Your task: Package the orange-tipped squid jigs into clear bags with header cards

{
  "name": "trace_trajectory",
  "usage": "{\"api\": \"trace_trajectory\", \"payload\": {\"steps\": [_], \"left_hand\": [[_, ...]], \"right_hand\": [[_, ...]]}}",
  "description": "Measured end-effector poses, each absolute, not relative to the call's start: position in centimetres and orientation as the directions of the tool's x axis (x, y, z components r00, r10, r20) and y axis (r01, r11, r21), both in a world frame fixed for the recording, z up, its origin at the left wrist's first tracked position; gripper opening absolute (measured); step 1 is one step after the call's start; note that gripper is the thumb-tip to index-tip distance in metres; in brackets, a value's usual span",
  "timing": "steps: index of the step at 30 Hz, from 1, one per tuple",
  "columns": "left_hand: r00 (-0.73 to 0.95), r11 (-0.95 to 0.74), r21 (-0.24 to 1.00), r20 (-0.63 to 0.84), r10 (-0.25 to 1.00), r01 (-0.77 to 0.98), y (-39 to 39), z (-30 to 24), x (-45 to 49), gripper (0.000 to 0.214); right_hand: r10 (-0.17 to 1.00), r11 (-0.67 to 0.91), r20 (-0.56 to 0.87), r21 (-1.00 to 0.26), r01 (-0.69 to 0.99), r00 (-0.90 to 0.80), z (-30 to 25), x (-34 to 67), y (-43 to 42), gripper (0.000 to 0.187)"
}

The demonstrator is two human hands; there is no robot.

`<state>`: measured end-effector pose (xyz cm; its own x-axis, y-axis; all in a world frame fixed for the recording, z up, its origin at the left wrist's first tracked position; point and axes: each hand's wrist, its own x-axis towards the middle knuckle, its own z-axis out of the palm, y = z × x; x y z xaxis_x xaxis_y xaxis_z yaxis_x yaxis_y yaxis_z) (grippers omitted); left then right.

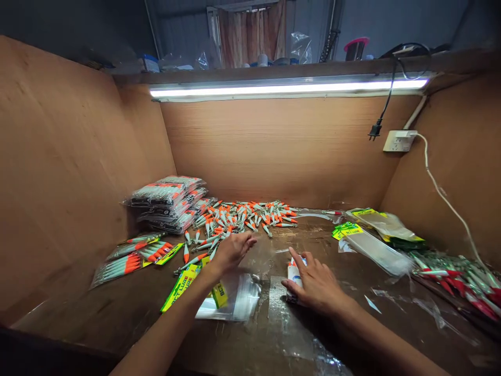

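My left hand point(234, 251) hovers just in front of a pile of orange-and-white fishing lures point(242, 214). Its fingers are drawn together, and what they hold, if anything, is hidden. Below that wrist lie clear plastic bags point(246, 297) with yellow-green "BCT LURE" header cards point(182, 287). My right hand point(315, 282) rests on the bench with thumb and fingers around a small white object point(293, 274) with orange and blue marks. The hand covers much of this object, so its kind is unclear.
Packed lure bags point(168, 203) are stacked at back left, with smaller filled packets point(123, 266) in front. On the right lie header-card bags point(376, 250) and red-and-green lures point(462, 282). A black plug point(376, 128) hangs near a wall socket point(399, 141); wooden walls enclose the bench.
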<state>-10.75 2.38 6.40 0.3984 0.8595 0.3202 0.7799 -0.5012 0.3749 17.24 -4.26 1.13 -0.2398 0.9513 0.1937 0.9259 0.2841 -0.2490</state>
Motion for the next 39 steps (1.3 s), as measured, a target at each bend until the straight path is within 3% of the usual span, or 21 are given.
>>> {"api": "trace_trajectory", "payload": {"steps": [2, 6, 8, 11, 15, 18, 22, 28, 32, 36, 39], "left_hand": [[0.396, -0.502, 0.504, 0.31, 0.865, 0.703, 3.0, 5.6, -9.7, 0.026], [0.465, -0.408, 0.721, 0.134, 0.875, 0.559, 3.6, 2.5, -9.6, 0.061], [0.463, -0.344, 0.766, 0.068, 0.884, 0.543, 3.5, 1.5, -10.1, 0.048], [0.434, -0.327, 0.748, 0.058, 0.899, 0.577, 3.3, 1.7, -10.7, 0.026], [0.445, -0.422, 0.623, 0.129, 0.886, 0.659, 3.2, 2.9, -11.0, 0.037], [0.45, -0.511, 0.549, 0.254, 0.856, 0.662, 3.2, 3.5, -11.3, 0.033], [0.397, -0.534, 0.526, 0.357, 0.845, 0.662, 3.2, 4.3, -11.8, 0.033], [0.469, -0.485, 0.616, 0.205, 0.859, 0.621, 2.8, 4.7, -11.9, 0.048], [0.546, -0.467, 0.66, 0.102, 0.832, 0.588, 2.7, 4.1, -11.7, 0.049], [0.603, -0.478, 0.688, 0.074, 0.794, 0.546, 2.7, 4.0, -11.5, 0.048], [0.616, -0.514, 0.666, 0.102, 0.781, 0.541, 2.7, 4.0, -11.4, 0.044]], "right_hand": [[0.945, 0.313, 0.189, -0.282, 0.907, -0.268, 0.9, 17.0, -4.3, 0.079], [0.961, 0.275, 0.114, -0.338, 0.9, -0.251, 1.2, 18.4, -3.8, 0.093], [0.979, 0.203, 0.053, -0.327, 0.923, -0.197, 1.8, 19.5, -3.8, 0.099], [0.989, 0.132, -0.029, -0.3, 0.945, -0.147, 3.1, 20.8, -3.9, 0.1], [0.987, 0.122, -0.064, -0.286, 0.951, -0.146, 3.9, 21.8, -3.6, 0.091], [0.983, 0.16, -0.036, -0.313, 0.936, -0.181, 3.5, 22.2, -3.0, 0.087], [0.98, 0.176, -0.016, -0.391, 0.903, -0.198, 3.0, 22.6, -2.0, 0.088], [0.949, 0.314, 0.195, -0.53, 0.788, -0.247, 5.4, 23.8, -1.1, 0.088], [0.892, 0.449, 0.317, -0.525, 0.724, -0.323, 6.5, 24.0, -1.5, 0.089], [0.903, 0.423, 0.284, -0.462, 0.78, -0.322, 5.9, 23.8, -1.7, 0.088], [0.901, 0.431, 0.203, -0.506, 0.747, -0.382, 5.6, 23.6, -1.8, 0.092]]}}
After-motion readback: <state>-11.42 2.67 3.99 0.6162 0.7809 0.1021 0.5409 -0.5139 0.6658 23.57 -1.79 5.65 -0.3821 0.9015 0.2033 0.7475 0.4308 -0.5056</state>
